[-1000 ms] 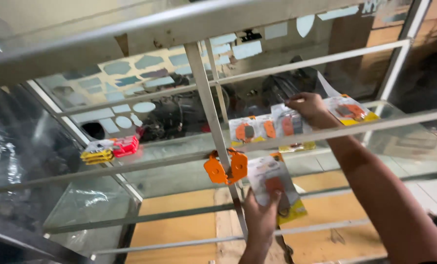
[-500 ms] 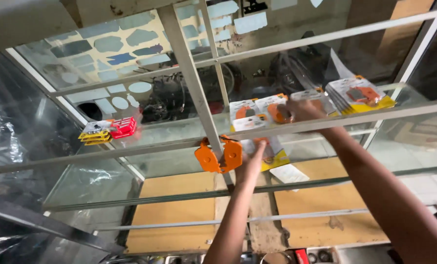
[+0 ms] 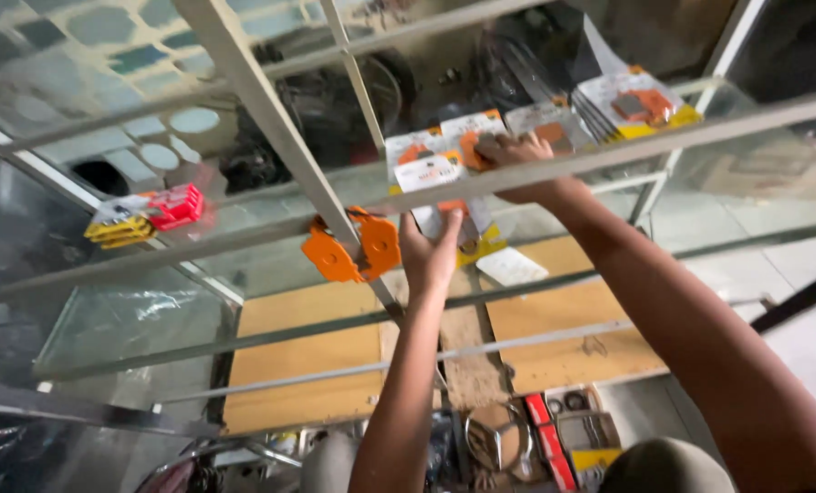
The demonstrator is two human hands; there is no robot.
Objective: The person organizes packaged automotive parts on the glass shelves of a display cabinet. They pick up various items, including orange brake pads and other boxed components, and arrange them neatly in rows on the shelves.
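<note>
Looking down through a glass display case here, several glass shelves (image 3: 773, 196) stacked in a white metal frame (image 3: 271, 110). Left hand (image 3: 431, 256) is up under the upper shelf level, fingers curled loosely around the lower edge of a flat blister pack (image 3: 431, 171) with a white and orange card, so it's pinching that pack from below. Right hand (image 3: 513, 160) is reaching in from the right, fingers bent and resting on the row of similar packs (image 3: 467, 137) lying on the upper shelf; can't tell if it's actually gripping one or just pressing on them. The held pack sits right in front of that row, touching or overlapping it.

Further right on the same shelf there's another stack of packs (image 3: 632, 105) with a yellow edge. An orange plastic part (image 3: 353, 248) sits just left of the left hand, by the frame upright. Way off left, a red and yellow packet (image 3: 148, 215) lies on its own. Wooden boards (image 3: 308, 338) show through at the bottom.
</note>
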